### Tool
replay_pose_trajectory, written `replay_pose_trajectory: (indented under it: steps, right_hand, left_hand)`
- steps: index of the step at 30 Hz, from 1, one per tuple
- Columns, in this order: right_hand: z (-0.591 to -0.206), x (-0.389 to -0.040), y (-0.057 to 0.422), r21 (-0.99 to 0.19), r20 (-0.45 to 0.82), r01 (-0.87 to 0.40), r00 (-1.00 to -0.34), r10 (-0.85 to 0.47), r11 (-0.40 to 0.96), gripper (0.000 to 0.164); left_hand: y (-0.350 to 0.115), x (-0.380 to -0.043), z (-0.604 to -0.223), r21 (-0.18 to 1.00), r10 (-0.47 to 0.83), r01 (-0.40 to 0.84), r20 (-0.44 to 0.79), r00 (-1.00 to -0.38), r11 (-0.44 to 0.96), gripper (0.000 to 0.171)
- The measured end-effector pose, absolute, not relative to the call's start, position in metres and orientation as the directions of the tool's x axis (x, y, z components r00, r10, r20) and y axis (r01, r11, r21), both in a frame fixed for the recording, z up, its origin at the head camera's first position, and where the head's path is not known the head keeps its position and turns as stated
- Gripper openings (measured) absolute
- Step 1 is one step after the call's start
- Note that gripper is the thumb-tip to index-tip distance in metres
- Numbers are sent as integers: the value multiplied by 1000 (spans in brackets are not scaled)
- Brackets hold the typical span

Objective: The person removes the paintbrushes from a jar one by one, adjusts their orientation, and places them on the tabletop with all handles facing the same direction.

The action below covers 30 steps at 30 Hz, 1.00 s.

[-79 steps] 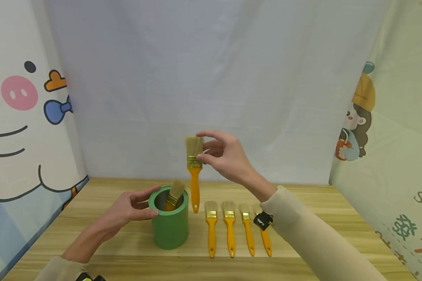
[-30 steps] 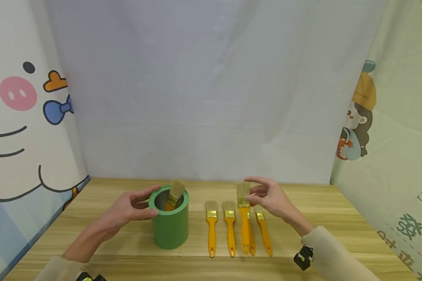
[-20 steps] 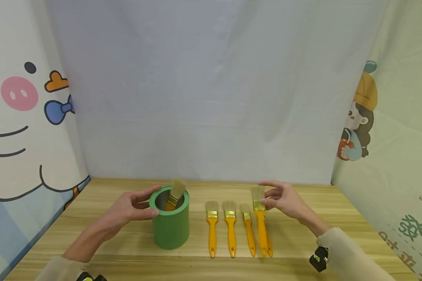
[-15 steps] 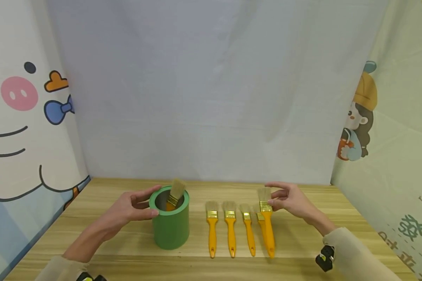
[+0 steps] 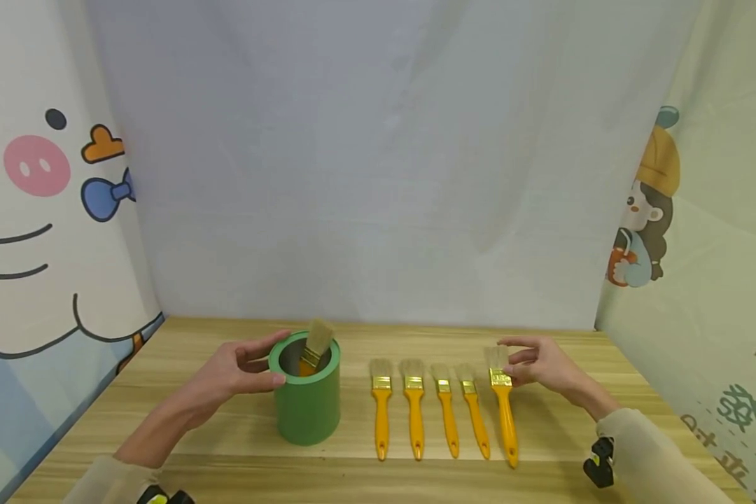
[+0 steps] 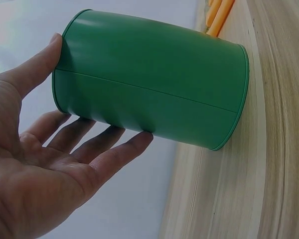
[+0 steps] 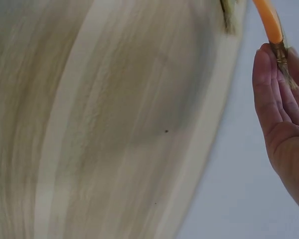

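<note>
In the head view a green cylindrical can [image 5: 307, 413] stands upright at left of centre. A paintbrush [image 5: 318, 343] leans inside it, bristles up above the rim, most of its handle hidden. My left hand [image 5: 229, 367] holds the can from the left; in the left wrist view the thumb is at the rim and the fingertips [image 6: 142, 139] are against the side wall. My right hand [image 5: 544, 364] pinches another paintbrush [image 5: 506, 420] by its metal band and bristles, with its yellow-orange handle pointing toward me, at the right end of a row of brushes.
Several paintbrushes lie side by side between the can and the right hand: two wider ones [image 5: 382, 420] and two narrower ones [image 5: 449, 420], handles toward me. The wooden tabletop [image 5: 227, 469] ends at a white cloth backdrop [image 5: 365, 175], with printed cloths at both sides.
My right hand has carried its paintbrush from beside the can, down and rightward over the row, to the right of the last narrow brush. The left hand stays at the can.
</note>
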State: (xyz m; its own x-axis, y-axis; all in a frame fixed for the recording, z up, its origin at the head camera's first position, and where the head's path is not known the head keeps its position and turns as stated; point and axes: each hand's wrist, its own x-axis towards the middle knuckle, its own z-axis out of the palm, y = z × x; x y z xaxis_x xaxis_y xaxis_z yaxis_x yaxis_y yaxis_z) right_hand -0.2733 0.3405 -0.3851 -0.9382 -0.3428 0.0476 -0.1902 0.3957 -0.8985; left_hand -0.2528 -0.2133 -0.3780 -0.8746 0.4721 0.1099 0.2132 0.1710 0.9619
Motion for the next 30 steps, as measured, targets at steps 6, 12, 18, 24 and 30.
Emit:
replay_pose_trajectory:
  steps: [6,12,18,24,30]
  right_hand:
    - [-393,-277,345,-890,5,-154,-944,-329,430,59]
    - [-401,-282,347,-888,-46,-110,-945,-323,447,57]
    - [-408,-287,349,-892,-57,-98,-944,-324,441,54]
    - [-414,-291,349,-888,-61,-98,-944,-325,449,54]
    - [-416,-296,348,-873,-73,-100,-940,-332,476,54]
  left_hand:
    - [-213,-252,-377,964,471,206,104,-876,170,82]
    - [-213,-253,-378,961,474,217,113,-873,171,83]
    - [-214,-254,-378,960,475,220,114,-872,172,83]
    - [-214,-253,-377,961,476,214,109,-873,173,82]
    - [-213,-252,-377,963,473,209,108,-874,167,81]
